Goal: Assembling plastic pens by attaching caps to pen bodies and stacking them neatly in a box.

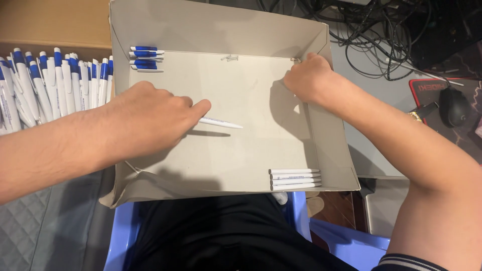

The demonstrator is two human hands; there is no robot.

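Your left hand [150, 113] pinches one white pen [221, 122] in the box [331, 150]; your right hand [309, 75] grips the corner. Next, lay it straight beside the pens [295, 178].

the left forearm enters from the left edge, bare, angled slightly upward toward the centre. the left hand [150, 118] lies palm down, knuckles raised, fingers curled, index finger extended to the right. the right forearm enters from the lower right, bare, running diagonally up-left. the right hand [309, 78] is closed into a loose fist, knuckles up.
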